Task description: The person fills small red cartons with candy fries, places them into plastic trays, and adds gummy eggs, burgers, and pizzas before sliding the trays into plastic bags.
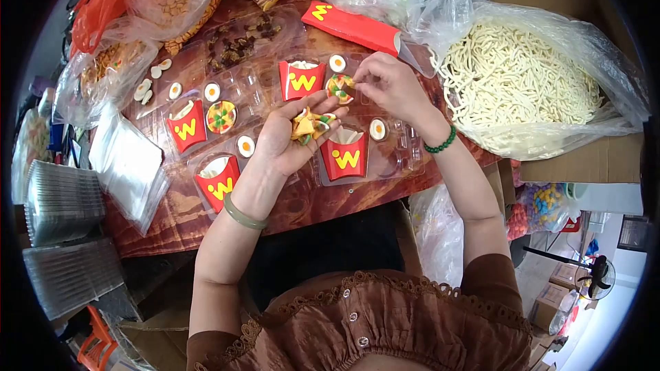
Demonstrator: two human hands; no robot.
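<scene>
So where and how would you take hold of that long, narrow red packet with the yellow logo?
Probably across the middle of the long red packet, pinching its two long edges from the near side. It is narrow there, and clear plastic bags crowd its far side.

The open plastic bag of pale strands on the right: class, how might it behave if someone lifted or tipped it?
The bag would probably sag and fold, since its thin, clear film is crumpled. The pale strands could spill if it tipped, as they lie loose at a wide mouth.
</scene>
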